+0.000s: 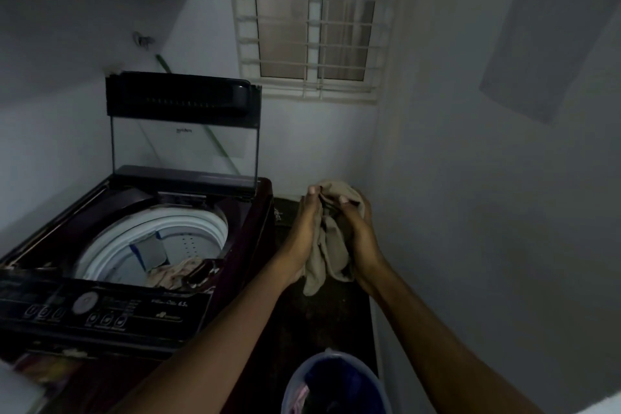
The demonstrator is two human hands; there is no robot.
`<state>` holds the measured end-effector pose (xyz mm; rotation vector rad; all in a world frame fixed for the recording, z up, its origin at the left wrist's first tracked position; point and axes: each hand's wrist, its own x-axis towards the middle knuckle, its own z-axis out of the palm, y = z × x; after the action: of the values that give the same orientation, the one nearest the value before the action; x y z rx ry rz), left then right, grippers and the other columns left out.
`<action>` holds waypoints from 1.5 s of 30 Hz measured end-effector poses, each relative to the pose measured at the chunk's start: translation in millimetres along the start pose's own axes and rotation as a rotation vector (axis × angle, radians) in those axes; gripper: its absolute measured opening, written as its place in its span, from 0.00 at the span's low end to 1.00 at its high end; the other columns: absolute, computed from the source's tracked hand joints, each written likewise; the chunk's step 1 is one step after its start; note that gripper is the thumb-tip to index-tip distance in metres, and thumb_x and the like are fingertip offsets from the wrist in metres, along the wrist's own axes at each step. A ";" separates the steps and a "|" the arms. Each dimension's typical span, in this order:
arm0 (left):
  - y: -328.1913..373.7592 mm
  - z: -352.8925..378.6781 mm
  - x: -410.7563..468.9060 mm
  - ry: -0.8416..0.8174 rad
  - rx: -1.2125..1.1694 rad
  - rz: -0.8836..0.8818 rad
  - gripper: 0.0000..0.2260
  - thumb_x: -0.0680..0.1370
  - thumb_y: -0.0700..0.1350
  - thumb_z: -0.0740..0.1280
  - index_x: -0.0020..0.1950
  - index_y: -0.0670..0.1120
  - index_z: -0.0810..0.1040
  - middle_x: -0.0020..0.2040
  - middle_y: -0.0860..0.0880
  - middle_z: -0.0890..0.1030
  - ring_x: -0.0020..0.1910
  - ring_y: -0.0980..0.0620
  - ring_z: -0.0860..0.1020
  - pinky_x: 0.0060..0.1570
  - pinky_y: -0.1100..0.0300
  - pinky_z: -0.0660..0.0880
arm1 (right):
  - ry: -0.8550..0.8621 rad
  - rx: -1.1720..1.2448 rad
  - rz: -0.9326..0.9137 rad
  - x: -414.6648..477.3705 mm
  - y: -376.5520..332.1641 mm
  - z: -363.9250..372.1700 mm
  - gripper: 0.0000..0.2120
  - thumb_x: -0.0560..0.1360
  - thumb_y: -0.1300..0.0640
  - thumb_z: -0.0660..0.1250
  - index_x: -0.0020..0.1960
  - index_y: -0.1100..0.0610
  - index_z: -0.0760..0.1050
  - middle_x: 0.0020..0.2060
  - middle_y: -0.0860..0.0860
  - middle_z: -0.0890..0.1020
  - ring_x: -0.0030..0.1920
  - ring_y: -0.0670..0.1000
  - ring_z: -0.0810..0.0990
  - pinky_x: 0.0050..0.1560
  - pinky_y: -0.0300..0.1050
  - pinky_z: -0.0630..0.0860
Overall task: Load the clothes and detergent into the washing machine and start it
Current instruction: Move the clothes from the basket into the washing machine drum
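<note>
A dark top-loading washing machine (235, 239) stands at the left with its glass lid (184, 141) raised upright. A light patterned garment (174, 274) lies at the front edge of its white drum (188, 228). To the right of the machine, my left hand (307, 225) and my right hand (358, 228) both hold a beige cloth (327, 252) between them, lifted above the floor. The cloth hangs down crumpled. A blue bucket (336, 383) with dark and pink clothes in it sits below my arms.
The machine's control panel (100, 309) with a round dial and buttons faces me. A barred window (312, 17) is on the back wall. White walls close in on the right. A narrow dark floor strip runs between machine and wall.
</note>
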<state>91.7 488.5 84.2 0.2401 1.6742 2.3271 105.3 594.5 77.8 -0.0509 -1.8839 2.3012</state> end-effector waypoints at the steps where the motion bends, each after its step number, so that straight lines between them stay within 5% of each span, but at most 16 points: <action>1: 1.1 -5.1 0.0 0.011 -0.030 -0.007 0.27 0.82 0.64 0.51 0.67 0.47 0.77 0.61 0.44 0.82 0.61 0.47 0.80 0.61 0.52 0.76 | -0.009 -0.013 0.007 -0.2 2.5 5.9 0.35 0.73 0.37 0.67 0.72 0.53 0.65 0.64 0.55 0.76 0.64 0.55 0.76 0.66 0.59 0.71; 9: 22.3 -62.9 6.1 0.021 -0.091 -0.030 0.22 0.84 0.56 0.50 0.54 0.48 0.81 0.49 0.47 0.86 0.49 0.52 0.84 0.47 0.61 0.79 | 0.018 -0.069 -0.025 13.1 9.9 70.3 0.28 0.80 0.37 0.49 0.71 0.55 0.67 0.62 0.55 0.78 0.62 0.53 0.78 0.65 0.54 0.73; 15: 34.8 -103.1 20.0 0.060 -0.016 -0.036 0.24 0.83 0.59 0.52 0.69 0.46 0.75 0.63 0.45 0.81 0.63 0.49 0.78 0.66 0.53 0.72 | 0.096 -0.072 -0.100 32.0 26.1 111.3 0.33 0.77 0.34 0.50 0.74 0.53 0.63 0.66 0.53 0.75 0.63 0.48 0.76 0.65 0.48 0.73; 21: 41.8 -123.5 25.1 0.140 -0.130 -0.019 0.21 0.84 0.53 0.53 0.67 0.41 0.75 0.64 0.43 0.78 0.65 0.48 0.76 0.68 0.55 0.69 | 0.050 -0.059 -0.075 47.3 38.3 134.8 0.34 0.75 0.32 0.53 0.75 0.50 0.60 0.67 0.51 0.74 0.64 0.46 0.75 0.65 0.45 0.72; 26: 41.6 -149.6 37.3 0.243 -0.183 0.002 0.21 0.84 0.53 0.54 0.67 0.41 0.74 0.65 0.41 0.78 0.67 0.45 0.74 0.70 0.52 0.68 | -0.017 -0.048 -0.048 63.6 47.3 156.9 0.24 0.82 0.45 0.51 0.75 0.51 0.57 0.61 0.46 0.74 0.58 0.40 0.75 0.55 0.31 0.74; 30: 44.9 -178.9 45.7 0.335 -0.140 0.047 0.28 0.78 0.60 0.61 0.68 0.41 0.75 0.65 0.41 0.79 0.66 0.44 0.75 0.68 0.51 0.70 | -0.019 -0.065 0.011 74.7 57.0 185.0 0.19 0.81 0.41 0.54 0.68 0.49 0.61 0.65 0.54 0.72 0.62 0.50 0.75 0.64 0.49 0.74; 33: 48.6 -205.7 52.9 0.385 -0.116 0.050 0.27 0.78 0.60 0.60 0.69 0.41 0.74 0.65 0.41 0.79 0.66 0.44 0.76 0.67 0.52 0.71 | -0.040 -0.075 0.049 84.8 62.7 210.0 0.11 0.81 0.42 0.55 0.60 0.44 0.60 0.63 0.55 0.73 0.60 0.51 0.76 0.64 0.51 0.74; 36: 51.5 -240.6 60.8 0.430 0.003 0.088 0.24 0.81 0.59 0.59 0.68 0.43 0.74 0.62 0.43 0.80 0.62 0.47 0.79 0.59 0.57 0.76 | -0.008 -0.116 0.060 96.2 72.4 239.2 0.23 0.78 0.37 0.56 0.65 0.51 0.62 0.67 0.56 0.70 0.64 0.52 0.73 0.67 0.54 0.71; 40: 55.5 -297.4 72.4 0.421 0.170 0.114 0.17 0.82 0.57 0.59 0.63 0.47 0.75 0.61 0.46 0.80 0.61 0.48 0.79 0.62 0.53 0.75 | 0.083 -0.310 0.115 111.6 98.1 279.6 0.29 0.80 0.37 0.51 0.75 0.50 0.56 0.76 0.50 0.52 0.75 0.52 0.54 0.75 0.51 0.54; 45: 58.7 -367.9 92.1 0.414 0.278 0.095 0.15 0.84 0.52 0.57 0.66 0.46 0.73 0.59 0.48 0.78 0.60 0.49 0.77 0.61 0.57 0.74 | 0.144 -0.357 0.125 133.6 132.0 341.0 0.25 0.81 0.41 0.52 0.72 0.54 0.63 0.70 0.55 0.65 0.71 0.54 0.62 0.72 0.48 0.58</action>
<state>-107.7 166.9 20.0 -0.1255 2.2301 2.3204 -85.4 258.7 28.7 -0.3767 -2.2424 1.9406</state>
